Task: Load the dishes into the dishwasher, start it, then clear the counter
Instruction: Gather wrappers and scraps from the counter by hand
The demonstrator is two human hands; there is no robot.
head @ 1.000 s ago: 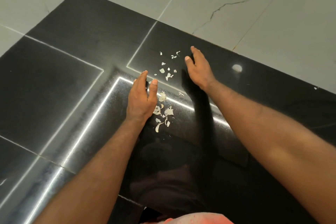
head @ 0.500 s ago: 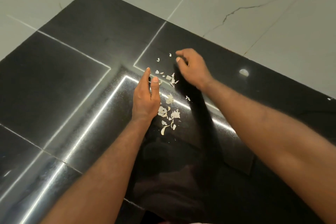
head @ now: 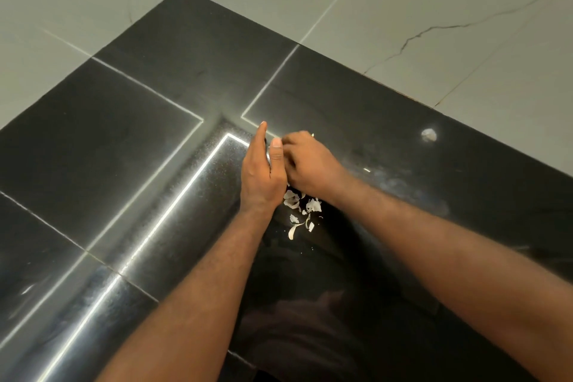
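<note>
On the black counter [head: 133, 140]: pale scraps [head: 293, 198] are lying in a loose cluster near the middle of the glossy top, just on the near side of both hands.
Left hand [head: 262, 174]: it is standing on its outer edge on the counter, with fingers straight and together, the thumb lying along the top and the palm facing right. It is gripping nothing.
Right hand [head: 311, 161]: it is pressing up against the left palm with its fingers curled inward. The left hand is hiding the fingertips, so I cannot tell whether any scraps are caught inside the curl.
Scraps and hands: the farthest pieces are lying right by the heel of the left hand and under the right wrist. A few smaller bits are trailing toward the person.
Far edges: the counter is meeting the marble wall tiles [head: 434, 28] along two edges that are joining in a corner at upper left. Both hands are sitting well apart from these edges.
Open room: wide stretches of dark surface are lying left of the left forearm [head: 201, 288], beyond the hands toward the corner, and right of the right forearm [head: 449, 251].
Reflections: a bright strip [head: 173, 211] is running diagonally left of the left hand, and a small round glare [head: 429, 135] is showing to the right of the right hand.
</note>
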